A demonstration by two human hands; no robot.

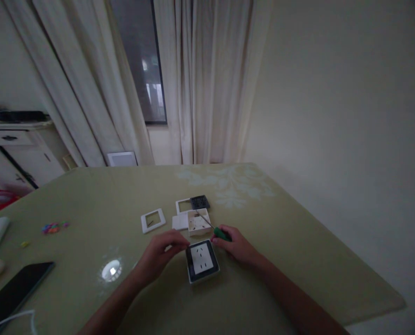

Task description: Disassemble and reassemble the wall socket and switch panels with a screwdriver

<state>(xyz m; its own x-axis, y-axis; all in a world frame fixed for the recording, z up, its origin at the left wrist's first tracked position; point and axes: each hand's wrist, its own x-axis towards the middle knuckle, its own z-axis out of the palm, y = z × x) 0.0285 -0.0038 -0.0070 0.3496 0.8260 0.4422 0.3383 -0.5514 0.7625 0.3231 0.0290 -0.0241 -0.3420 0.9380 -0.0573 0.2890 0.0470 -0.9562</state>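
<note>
One socket [203,261], white with a black surround, lies face up on the table [291,260], between the left hand [162,253] and the right hand [240,246]. The left hand is half curled, its fingertips at the socket's far left corner; whether they pinch it, I cannot tell. The right hand is closed round the green handle of a screwdriver [222,233], near the far right corner, the shaft slanting away to the left over a white box [198,224]. That open box lies just beyond the socket, with a white plate [180,222] beside its left side. Behind are a dark block [200,202] and a white frame, partly hidden [182,206]; another frame [153,220] lies apart to the left. Farther left are small coloured beads [51,228] and, nearer the person, a dark phone [18,288] with a white cable [15,317] across its near end.
</note>
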